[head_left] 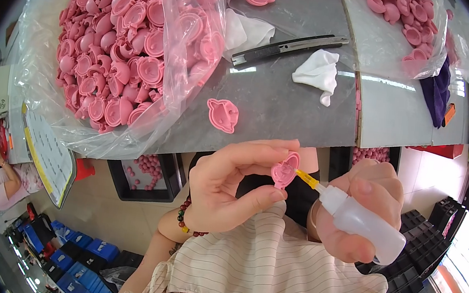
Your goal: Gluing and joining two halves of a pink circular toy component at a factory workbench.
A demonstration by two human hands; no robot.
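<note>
Between the thumb and fingers of my left hand (228, 183) is a small pink plastic shell (285, 171), its hollow side turned toward the right. My right hand (360, 208) is closed around a translucent white squeeze bottle (361, 220). The bottle's yellow needle tip (306, 178) points left and reaches the inside of the shell. Both hands are just in front of the grey table's near edge. Another pink shell (223, 115) lies alone on the table, hollow side up, beyond my left hand.
A clear plastic bag (179, 78) heaped with pink shells fills the table's left. Behind my hands lie a black strip-like tool (287, 49) and a crumpled white cloth (317, 74). Below the table edge stands a black tray (141, 191) with pink pieces. A co-worker (10, 186) is at far left.
</note>
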